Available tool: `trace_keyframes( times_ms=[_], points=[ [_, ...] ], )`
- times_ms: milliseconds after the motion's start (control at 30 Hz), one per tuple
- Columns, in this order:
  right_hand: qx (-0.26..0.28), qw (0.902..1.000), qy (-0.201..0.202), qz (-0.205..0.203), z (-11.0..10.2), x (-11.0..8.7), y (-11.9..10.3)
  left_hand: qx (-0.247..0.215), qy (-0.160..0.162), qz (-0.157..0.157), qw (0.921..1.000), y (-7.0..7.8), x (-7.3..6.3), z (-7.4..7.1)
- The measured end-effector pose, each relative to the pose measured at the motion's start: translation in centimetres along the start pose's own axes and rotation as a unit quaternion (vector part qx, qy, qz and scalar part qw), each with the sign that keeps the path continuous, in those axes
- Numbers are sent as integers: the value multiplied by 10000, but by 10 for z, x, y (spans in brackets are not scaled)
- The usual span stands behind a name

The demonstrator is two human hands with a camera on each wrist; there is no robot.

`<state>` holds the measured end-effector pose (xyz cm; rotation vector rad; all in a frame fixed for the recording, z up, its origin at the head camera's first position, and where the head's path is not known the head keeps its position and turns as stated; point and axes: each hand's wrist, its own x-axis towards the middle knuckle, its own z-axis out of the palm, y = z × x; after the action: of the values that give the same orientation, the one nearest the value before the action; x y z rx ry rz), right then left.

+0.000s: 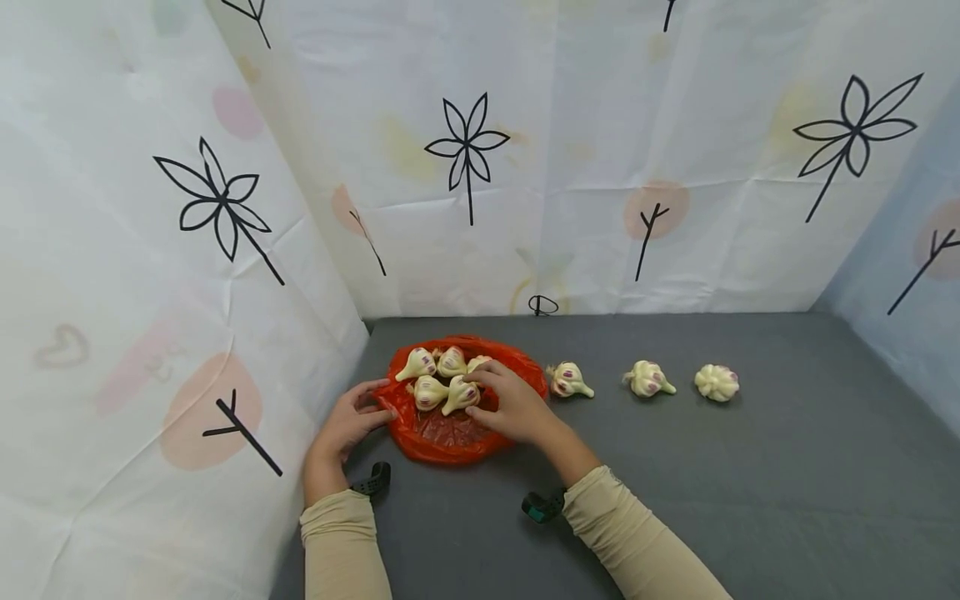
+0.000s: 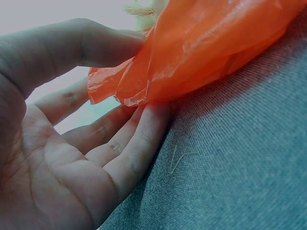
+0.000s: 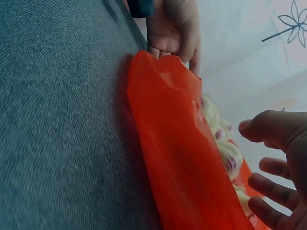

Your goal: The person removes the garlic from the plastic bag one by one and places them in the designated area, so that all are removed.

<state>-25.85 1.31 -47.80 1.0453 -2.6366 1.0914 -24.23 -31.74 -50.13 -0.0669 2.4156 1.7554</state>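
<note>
A red plastic bag (image 1: 431, 450) lies spread open on the grey table with several garlic bulbs (image 1: 430, 392) inside. At its left side my left hand (image 1: 352, 427) pinches the bag's edge; in the left wrist view, the thumb (image 2: 91, 43) is above the red plastic (image 2: 192, 52) and the fingers are below it. My right hand (image 1: 516, 404) reaches over the bag's right rim, beside the bulbs. In the right wrist view its fingers (image 3: 273, 189) are spread apart and hold nothing, close to the garlic bulbs (image 3: 230, 158).
Right of the bag, three garlic bulbs lie in a row: one near the rim (image 1: 570, 380), another in the middle (image 1: 648, 379) and one farthest right (image 1: 717, 382). White patterned cloth (image 1: 570, 167) hangs behind the grey table (image 1: 750, 467) and along its left side.
</note>
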Motion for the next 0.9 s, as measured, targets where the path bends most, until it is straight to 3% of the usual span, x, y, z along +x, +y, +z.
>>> trace_keyframes(
  times_ms=[367,633,900],
  points=[
    [-49,9996,-244,137,10,11,-3,-39,27,-51,10000,2,-1,1],
    [-271,9994,-185,107,12,17,-3,9,12,12,10000,0,1,1],
    [-529,9973,-400,312,14,19,-3,33,-6,9,10000,-1,2,0]
  ],
)
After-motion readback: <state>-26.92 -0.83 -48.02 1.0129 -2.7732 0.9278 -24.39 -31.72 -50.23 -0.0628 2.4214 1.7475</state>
